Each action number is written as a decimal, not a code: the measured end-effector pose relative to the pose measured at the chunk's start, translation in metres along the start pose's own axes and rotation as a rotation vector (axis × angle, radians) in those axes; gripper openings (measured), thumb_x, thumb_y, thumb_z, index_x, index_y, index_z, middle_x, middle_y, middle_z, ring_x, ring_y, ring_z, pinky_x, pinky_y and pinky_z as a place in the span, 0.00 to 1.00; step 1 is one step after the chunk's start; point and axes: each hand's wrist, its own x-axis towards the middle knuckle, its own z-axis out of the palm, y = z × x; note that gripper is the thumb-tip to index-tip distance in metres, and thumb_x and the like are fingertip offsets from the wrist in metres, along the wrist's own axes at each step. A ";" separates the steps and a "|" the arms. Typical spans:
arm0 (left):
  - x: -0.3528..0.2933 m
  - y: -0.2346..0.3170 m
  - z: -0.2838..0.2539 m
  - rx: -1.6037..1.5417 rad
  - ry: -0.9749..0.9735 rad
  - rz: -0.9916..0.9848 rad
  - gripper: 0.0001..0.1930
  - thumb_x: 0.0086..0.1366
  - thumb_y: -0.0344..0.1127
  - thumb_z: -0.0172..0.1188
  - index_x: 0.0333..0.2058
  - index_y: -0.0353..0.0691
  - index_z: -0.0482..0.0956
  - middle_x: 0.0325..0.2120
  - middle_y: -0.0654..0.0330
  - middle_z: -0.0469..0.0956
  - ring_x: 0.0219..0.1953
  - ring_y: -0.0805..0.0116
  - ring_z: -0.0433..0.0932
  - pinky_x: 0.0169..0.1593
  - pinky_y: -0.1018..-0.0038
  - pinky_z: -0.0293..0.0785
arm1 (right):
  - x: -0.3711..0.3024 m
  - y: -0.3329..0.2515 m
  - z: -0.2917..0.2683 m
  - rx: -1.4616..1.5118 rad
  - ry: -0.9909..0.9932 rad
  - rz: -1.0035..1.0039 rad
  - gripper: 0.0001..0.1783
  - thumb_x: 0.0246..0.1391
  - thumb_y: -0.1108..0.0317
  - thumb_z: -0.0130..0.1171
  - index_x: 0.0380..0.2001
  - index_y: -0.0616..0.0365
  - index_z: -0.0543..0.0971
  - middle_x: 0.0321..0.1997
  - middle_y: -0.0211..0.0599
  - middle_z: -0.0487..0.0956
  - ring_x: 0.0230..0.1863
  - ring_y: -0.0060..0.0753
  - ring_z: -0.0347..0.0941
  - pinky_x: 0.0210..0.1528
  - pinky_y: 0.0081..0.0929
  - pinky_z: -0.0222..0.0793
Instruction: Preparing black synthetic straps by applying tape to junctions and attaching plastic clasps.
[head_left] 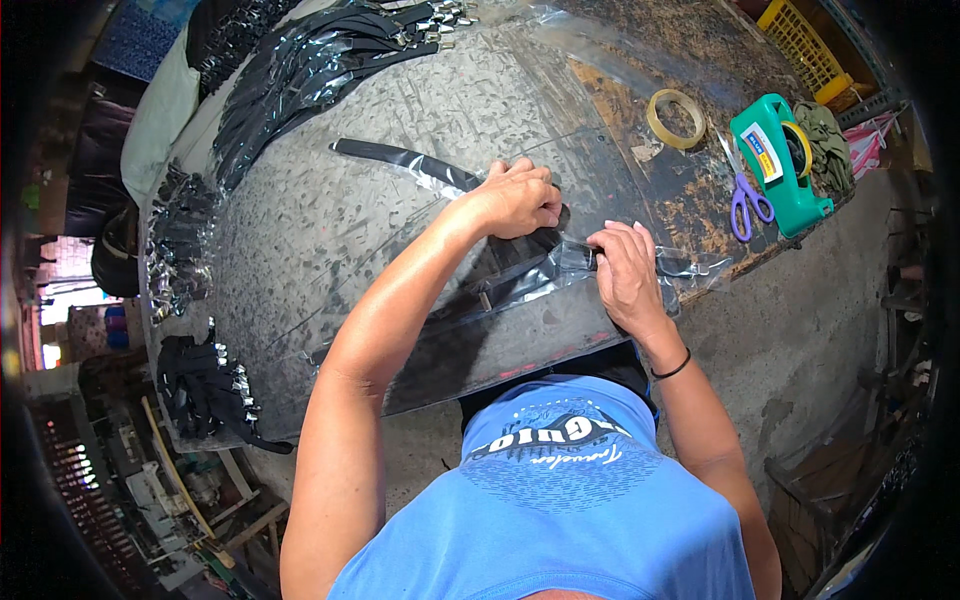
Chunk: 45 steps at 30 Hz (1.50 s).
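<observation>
My left hand point(520, 200), its fingers curled down, grips a black strap point(405, 157) whose far end stretches out to the left across the table. Beneath and beside that hand lies a clear plastic sleeve point(535, 283) with black strap and small metal fittings in it. My right hand point(630, 280), a dark band at its wrist, has its fingers bent and pressed together on the sleeve near a metal fitting. The sleeve's end sticks out to the right of this hand. The fingertips of both hands are partly hidden.
Packed black straps with metal clips point(290, 90) are heaped at the far left of the table point(330, 230). More bundles point(200, 385) lie along its left edge. At right are a tape roll point(655, 125), purple-handled scissors point(739, 218), a green tape dispenser point(800, 208) and a yellow basket point(795, 45).
</observation>
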 end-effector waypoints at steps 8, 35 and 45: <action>0.004 0.011 -0.003 0.035 -0.064 -0.020 0.09 0.60 0.44 0.58 0.36 0.54 0.84 0.42 0.64 0.75 0.53 0.59 0.66 0.53 0.56 0.57 | -0.001 0.000 0.001 -0.011 0.014 0.006 0.19 0.49 0.79 0.51 0.47 0.57 0.72 0.45 0.43 0.74 0.56 0.45 0.68 0.64 0.50 0.53; -0.025 0.015 0.021 -0.227 0.424 0.096 0.12 0.56 0.37 0.65 0.40 0.44 0.80 0.39 0.58 0.75 0.46 0.54 0.72 0.50 0.60 0.66 | 0.001 0.000 0.004 0.030 0.043 -0.001 0.21 0.48 0.81 0.48 0.48 0.59 0.72 0.46 0.45 0.74 0.56 0.48 0.68 0.64 0.50 0.55; -0.107 0.080 0.093 -0.013 0.802 -0.190 0.19 0.54 0.38 0.67 0.46 0.45 0.79 0.38 0.56 0.74 0.42 0.55 0.71 0.46 0.62 0.65 | 0.000 0.001 0.000 -0.022 0.033 -0.005 0.23 0.49 0.81 0.49 0.50 0.60 0.73 0.48 0.44 0.73 0.57 0.48 0.67 0.65 0.50 0.54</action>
